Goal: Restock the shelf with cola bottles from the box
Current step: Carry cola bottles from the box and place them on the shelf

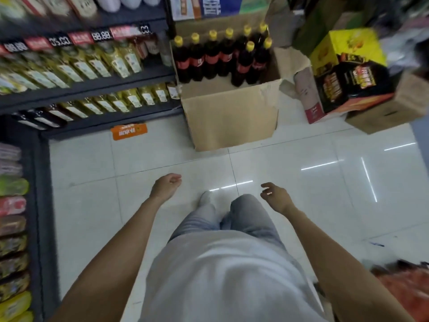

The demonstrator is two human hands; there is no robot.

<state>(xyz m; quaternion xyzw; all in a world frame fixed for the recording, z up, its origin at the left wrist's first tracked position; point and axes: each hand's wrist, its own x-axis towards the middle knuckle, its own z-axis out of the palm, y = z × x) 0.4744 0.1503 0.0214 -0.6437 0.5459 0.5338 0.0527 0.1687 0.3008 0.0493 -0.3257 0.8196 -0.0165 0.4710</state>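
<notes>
Shelf (pixel 92 87): far left of the frame, dark tiers running up to the upper left, stocked with yellow oil bottles (pixel 97 66); we cannot see a free slot for cola from here.

Floor tag (pixel 129 131): an orange label lying on the tile just in front of the shelf's bottom edge, left of the box.

Left hand (pixel 166 185): low centre, empty, fingers loosely curled and apart, over bare floor (pixel 92 205).

Box (pixel 232 115): upper centre, open-topped, its left side close against the shelf end, its near wall facing us.

Cola bottles (pixel 220 56): standing upright in the box, long axes vertical, yellow caps up; a row along the back and two nearer ones toward the right.

Key relation: the bottles lie straight ahead and up-frame of both hands, well apart from them; we judge neither hand clearly nearer, the left lining up with the left bottles, the right with the nearer right pair.

Right hand (pixel 276 197): low centre-right, empty, fingers spread and slack.

Open room: clear tile between us and the box, so a step forward looks unobstructed; we would reach over the near wall and lift by the necks.

Cartons (pixel 348 89): upper right, stacked just beside the box's right flap, crowding that side; the left swing toward the shelf looks freer.
</notes>
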